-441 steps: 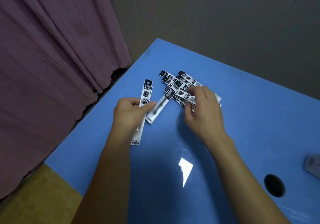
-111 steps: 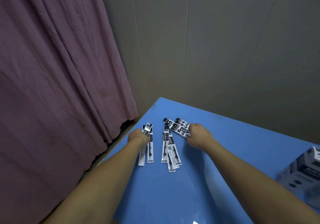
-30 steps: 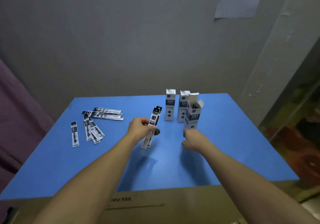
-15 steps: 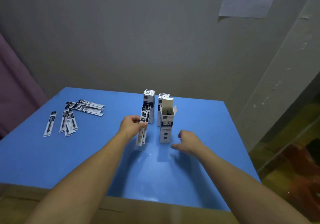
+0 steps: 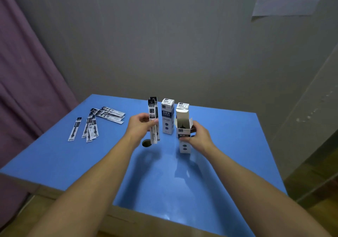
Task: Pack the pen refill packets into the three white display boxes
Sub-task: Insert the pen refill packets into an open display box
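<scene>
The left hand (image 5: 140, 127) pinches upright black-and-white refill packets (image 5: 153, 119); the right hand (image 5: 198, 136) grips the open-topped white cardboard box (image 5: 183, 127) (flaps raised).

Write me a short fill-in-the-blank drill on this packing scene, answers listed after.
1. The left hand holds refill packets upright, while the right hand grips the ____ box.
2. The table is ____ in colour.
3. Spare packets lie on the table towards the ____ curtain.

Missing words: open; blue; purple
</scene>
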`<action>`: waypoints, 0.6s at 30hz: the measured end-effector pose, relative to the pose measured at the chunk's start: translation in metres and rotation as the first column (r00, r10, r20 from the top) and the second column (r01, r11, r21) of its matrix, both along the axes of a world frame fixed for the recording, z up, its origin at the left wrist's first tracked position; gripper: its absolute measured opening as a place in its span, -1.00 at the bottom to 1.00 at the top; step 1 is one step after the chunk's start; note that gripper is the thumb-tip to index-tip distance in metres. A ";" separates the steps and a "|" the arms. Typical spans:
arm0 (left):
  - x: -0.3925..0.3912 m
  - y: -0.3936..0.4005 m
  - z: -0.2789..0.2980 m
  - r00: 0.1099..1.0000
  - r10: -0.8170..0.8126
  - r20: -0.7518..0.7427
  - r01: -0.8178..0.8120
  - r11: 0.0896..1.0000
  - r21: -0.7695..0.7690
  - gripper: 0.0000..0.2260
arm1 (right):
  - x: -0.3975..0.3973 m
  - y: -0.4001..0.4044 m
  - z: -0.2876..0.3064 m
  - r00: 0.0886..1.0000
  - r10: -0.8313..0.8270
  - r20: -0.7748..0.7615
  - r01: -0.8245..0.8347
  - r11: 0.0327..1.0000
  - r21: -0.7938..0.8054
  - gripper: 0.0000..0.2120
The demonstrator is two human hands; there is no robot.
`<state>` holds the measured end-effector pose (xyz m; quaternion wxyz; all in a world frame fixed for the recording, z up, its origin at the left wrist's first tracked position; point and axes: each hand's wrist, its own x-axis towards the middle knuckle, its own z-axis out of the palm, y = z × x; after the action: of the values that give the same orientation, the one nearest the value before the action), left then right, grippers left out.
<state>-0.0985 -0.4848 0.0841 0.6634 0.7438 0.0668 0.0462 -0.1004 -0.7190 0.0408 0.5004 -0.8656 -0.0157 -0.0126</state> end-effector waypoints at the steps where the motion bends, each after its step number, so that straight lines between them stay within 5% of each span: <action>1: 0.000 0.001 0.006 1.000 -0.006 0.029 0.007 1.000 -0.026 -0.90 | -0.001 -0.002 0.001 1.000 -0.001 0.023 0.000 1.000 0.003 -0.54; 11: -0.013 -0.031 0.080 0.943 -0.078 0.323 0.230 0.854 -0.467 -0.89 | -0.009 -0.021 0.012 0.989 -0.054 0.137 0.056 0.998 -0.009 -0.54; 18: -0.020 -0.067 0.091 0.881 -0.194 0.432 0.360 0.867 -0.345 -0.83 | -0.013 -0.019 0.022 0.983 -0.056 0.176 0.058 0.998 -0.007 -0.50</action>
<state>-0.1183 -0.5515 0.1747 0.8057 0.5634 -0.1655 0.0778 -0.1134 -0.7378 0.0627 0.4911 -0.8642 -0.0352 -0.1032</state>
